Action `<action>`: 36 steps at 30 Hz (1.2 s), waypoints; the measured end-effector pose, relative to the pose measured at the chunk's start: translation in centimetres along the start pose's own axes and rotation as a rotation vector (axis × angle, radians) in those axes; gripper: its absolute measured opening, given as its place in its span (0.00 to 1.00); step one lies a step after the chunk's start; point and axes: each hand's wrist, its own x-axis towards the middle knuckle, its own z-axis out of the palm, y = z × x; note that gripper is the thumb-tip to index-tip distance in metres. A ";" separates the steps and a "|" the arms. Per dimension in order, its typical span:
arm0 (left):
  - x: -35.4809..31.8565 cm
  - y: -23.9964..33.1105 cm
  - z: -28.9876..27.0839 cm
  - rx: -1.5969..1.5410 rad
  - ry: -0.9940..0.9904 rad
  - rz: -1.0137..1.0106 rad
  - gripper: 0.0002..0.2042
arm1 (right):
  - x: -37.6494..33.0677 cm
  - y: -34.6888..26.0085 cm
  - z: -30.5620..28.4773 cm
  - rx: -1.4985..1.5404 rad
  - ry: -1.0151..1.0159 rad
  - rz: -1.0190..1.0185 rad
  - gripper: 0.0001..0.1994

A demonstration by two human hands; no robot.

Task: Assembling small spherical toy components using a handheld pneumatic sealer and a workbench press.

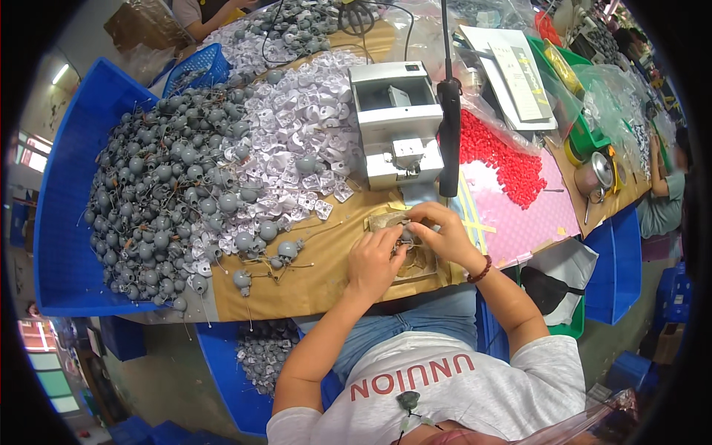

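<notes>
My left hand (376, 261) and my right hand (446, 236) meet over a shallow work holder (425, 268) near the table's front edge. Both are closed, fingertips pinching a small grey plastic piece (406, 231) that they mostly cover. A white and grey bench machine (397, 119) stands just beyond them. To the left lie grey ball-shaped plastic parts with thin wires (285, 250), a few of them loose on the brown table covering (319, 271). White plastic parts (300, 111) are heaped behind these.
A large blue bin (63, 215) of grey parts stands at left. Small red parts (512, 167) lie on a pink sheet (530, 219) at right. A black rod-like tool (449, 133) hangs beside the machine. Farther right are a metal cup (593, 174) and a green crate (589, 137). Other people sit nearby.
</notes>
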 end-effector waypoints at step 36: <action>-3.4 -2.2 -18.3 0.269 -0.403 -0.070 0.13 | 2.9 10.9 -15.1 -0.986 0.082 -0.031 0.08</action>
